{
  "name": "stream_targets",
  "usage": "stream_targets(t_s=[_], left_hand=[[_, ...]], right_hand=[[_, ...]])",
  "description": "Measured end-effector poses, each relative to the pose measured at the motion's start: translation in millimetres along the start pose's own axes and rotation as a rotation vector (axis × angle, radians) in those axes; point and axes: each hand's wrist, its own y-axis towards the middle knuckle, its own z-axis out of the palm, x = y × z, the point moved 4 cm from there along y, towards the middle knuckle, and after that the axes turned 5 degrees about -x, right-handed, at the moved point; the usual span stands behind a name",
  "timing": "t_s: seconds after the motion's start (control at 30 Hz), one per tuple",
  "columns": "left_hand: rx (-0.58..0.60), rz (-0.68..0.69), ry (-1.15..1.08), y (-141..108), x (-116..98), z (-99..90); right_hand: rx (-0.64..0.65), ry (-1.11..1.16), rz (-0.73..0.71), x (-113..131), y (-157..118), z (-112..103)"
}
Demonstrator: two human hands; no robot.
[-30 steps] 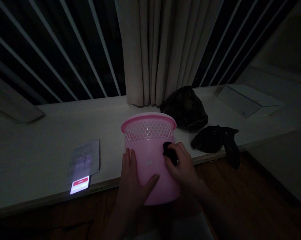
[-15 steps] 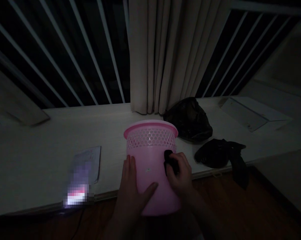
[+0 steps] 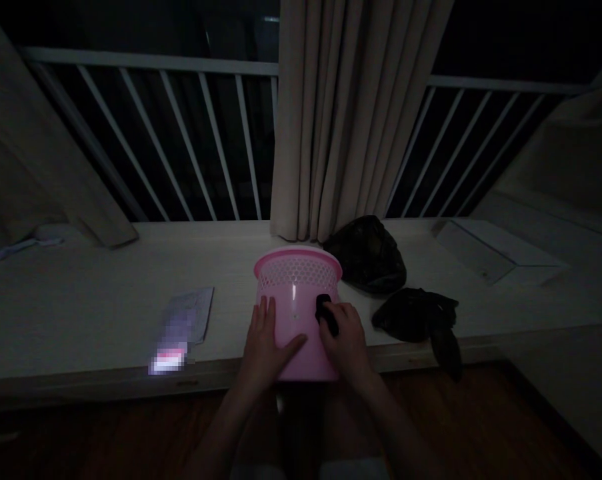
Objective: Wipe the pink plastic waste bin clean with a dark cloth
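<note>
A pink wastebasket [image 3: 301, 357] with a honeycomb mesh band and a rim at its top stands tilted in front of me, above my knees. My left hand [image 3: 267, 343] lies against its left side, fingers stretched and thumb spread across the front. On the right side of the basket, my right hand [image 3: 345, 337] is closed around a small black object [image 3: 325, 308], pressed to the pink wall. Its kind is too dark to make out. A small pale mark shows on the basket's front.
Behind the basket runs a white ledge [image 3: 105, 287]. Two black plastic bags [image 3: 368, 257] lie to the right, and a white box-like piece [image 3: 495, 250] sits further right. Papers [image 3: 203, 317] and a blurred glowing item [image 3: 169, 360] are at left. Curtains [image 3: 325, 120] and railings [image 3: 201, 133] stand behind.
My view has tilted up, so more of the railing shows and the basket looks smaller. My right hand with the black object stays against the basket's right side; my left hand still braces it.
</note>
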Motion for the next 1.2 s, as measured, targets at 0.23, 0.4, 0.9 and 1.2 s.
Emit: stream_targets(t_s=[0.23, 0.4, 0.9, 1.2], left_hand=[[-0.036, 0.061, 0.028, -27.4, -0.1, 5.3], [-0.050, 0.064, 0.037, -37.7, 2.2, 7.2], [-0.055, -0.014, -0.076, -34.7, 9.2, -2.2], [0.024, -0.019, -0.028, -31.6, 4.4, -7.0]], right_hand=[[0.037, 0.040, 0.001, 7.3, 1.9, -0.7], [0.064, 0.029, -0.077, 25.9, -1.4, 5.5], [0.147, -0.014, -0.221, 37.9, -10.1, 1.6], [0.126, 0.187, -0.139, 20.9, -29.2, -1.5]])
